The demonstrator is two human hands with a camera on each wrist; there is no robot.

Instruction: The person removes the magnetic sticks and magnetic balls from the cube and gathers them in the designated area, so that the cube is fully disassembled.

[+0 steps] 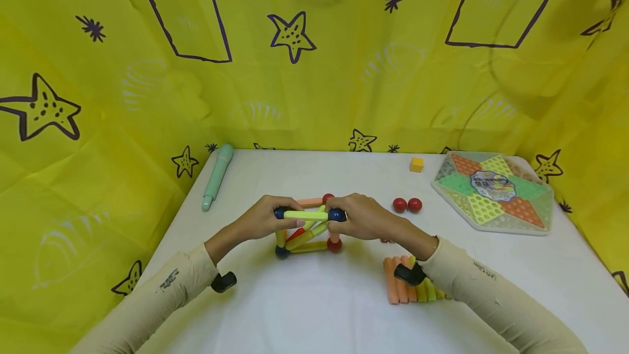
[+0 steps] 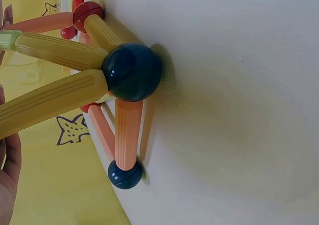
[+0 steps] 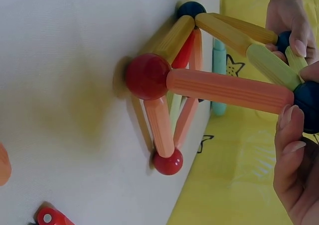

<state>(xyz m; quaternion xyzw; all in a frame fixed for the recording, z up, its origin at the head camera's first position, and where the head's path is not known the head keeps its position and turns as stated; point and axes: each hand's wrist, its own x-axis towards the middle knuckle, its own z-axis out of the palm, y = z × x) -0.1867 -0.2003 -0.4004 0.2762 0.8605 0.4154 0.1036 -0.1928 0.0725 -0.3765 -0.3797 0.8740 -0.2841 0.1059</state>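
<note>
You hold the construction of magnetic rods and balls [image 1: 308,247] between your two hands, at the middle of the surface [image 1: 295,310], and its lower balls stand on this surface. Your left hand [image 1: 262,217] pinches the left blue ball [image 1: 280,212], with the thumb lying along the near end of the pale green rod [image 1: 307,215]. Your right hand [image 1: 361,216] grasps the right blue ball [image 1: 337,214] at the other end of this rod, so the rod lies level between the hands, as the top edge of the construction on your side. Below the left hand, a yellow rod [image 1: 280,238] goes down to the lower blue ball [image 1: 282,252]; below the right hand, a pink rod [image 3: 229,90] goes down to the lower red ball [image 1: 334,245], and the fingertips of this hand are just beside the upper end of that rod. The remaining part of the construction extends behind the hands, away from you. To the right of your right hand lie two loose red balls [image 1: 407,205], side by side, and nearer to you, partly under your right forearm, a row of rods [image 1: 393,283].
</note>
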